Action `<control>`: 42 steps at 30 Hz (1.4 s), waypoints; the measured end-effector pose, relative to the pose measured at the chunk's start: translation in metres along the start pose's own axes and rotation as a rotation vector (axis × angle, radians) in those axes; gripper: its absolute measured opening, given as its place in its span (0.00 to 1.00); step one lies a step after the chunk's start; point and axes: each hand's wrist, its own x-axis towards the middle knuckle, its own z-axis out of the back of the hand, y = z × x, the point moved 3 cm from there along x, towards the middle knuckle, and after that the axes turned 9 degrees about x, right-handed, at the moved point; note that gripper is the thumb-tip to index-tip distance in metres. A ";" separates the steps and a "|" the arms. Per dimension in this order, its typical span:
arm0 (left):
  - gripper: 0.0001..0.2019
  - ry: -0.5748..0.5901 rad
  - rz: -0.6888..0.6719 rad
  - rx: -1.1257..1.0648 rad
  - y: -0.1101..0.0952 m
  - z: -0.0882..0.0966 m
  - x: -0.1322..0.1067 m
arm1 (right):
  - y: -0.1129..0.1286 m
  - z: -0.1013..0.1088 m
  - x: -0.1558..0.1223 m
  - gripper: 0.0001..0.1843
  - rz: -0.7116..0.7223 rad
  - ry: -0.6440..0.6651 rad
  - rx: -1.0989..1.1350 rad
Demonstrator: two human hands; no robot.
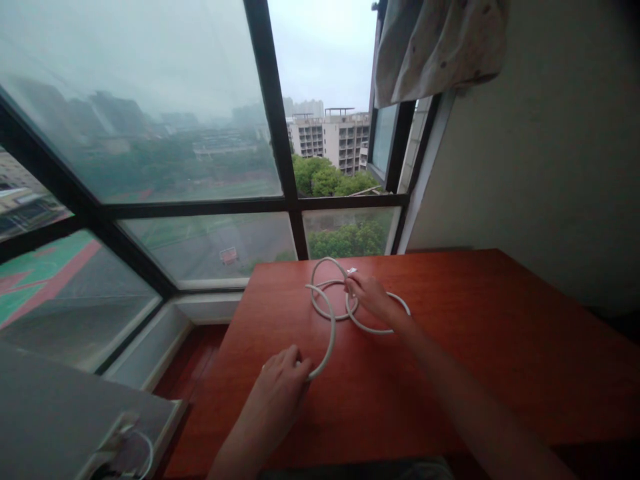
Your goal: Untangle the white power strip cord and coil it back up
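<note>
A white cable (331, 319) lies in loose loops on a reddish-brown wooden table (500, 347). My left hand (281, 385) rests near the table's front, its fingers closed on one end of the cable. My right hand (369, 293) reaches further out and pinches the cable where the loops cross, near a small white plug end (351, 271). One loop curves away to the right of that hand.
Large windows with dark frames (280, 153) stand behind the table, a curtain (440, 43) hangs at the upper right, and a plain wall is on the right. At the lower left a grey surface carries a white charger with a cord (120, 443).
</note>
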 end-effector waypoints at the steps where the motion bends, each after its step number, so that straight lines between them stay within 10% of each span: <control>1: 0.11 0.000 0.006 0.014 0.000 -0.002 0.001 | 0.002 0.006 0.004 0.14 -0.020 -0.018 0.072; 14: 0.14 -0.052 0.158 0.194 0.012 -0.008 0.008 | 0.044 0.065 0.019 0.08 -0.312 -0.032 1.046; 25: 0.14 -0.054 0.072 0.121 0.008 -0.018 0.028 | 0.030 0.100 -0.010 0.07 -0.315 -0.160 0.976; 42: 0.07 -0.072 -0.180 -0.044 -0.022 -0.038 0.078 | -0.016 0.088 -0.026 0.20 -0.251 -0.219 0.617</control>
